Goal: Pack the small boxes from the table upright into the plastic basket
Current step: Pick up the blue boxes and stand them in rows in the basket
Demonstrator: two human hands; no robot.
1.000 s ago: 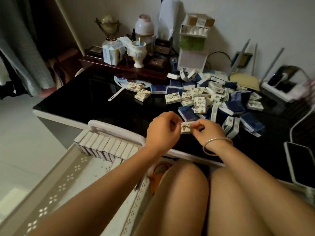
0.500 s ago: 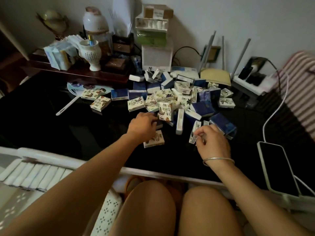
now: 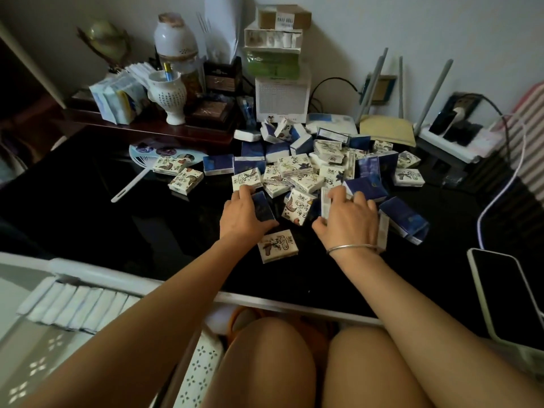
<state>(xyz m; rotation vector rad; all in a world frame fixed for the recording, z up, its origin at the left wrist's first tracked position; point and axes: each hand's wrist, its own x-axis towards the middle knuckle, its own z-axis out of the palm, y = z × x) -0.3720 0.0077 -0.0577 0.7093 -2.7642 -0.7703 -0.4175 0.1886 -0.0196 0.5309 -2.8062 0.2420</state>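
Small white patterned and dark blue boxes lie in a loose pile [image 3: 309, 172] on the black table [image 3: 117, 231]. My left hand [image 3: 244, 216] is at the pile's near edge, fingers closed around a dark blue box [image 3: 263, 208]. My right hand [image 3: 348, 220] lies on the pile to the right, its fingers gripping a white box [image 3: 325, 201] that stands on edge. One white patterned box [image 3: 276, 246] lies flat alone between my wrists. The white plastic basket [image 3: 88, 270] is at the lower left, with a row of upright boxes [image 3: 79, 304] along its far wall.
A phone [image 3: 503, 293] with a white cable lies at the table's right edge. A hand fan [image 3: 153, 160] lies left of the pile. A wooden tray with a vase [image 3: 169, 95], jars and stacked cartons stands at the back. My knees are under the table's front edge.
The view swung from the basket to the pile. Both hands moved forward into the pile; the left closed on a blue box. The white patterned box held earlier now lies on the table.
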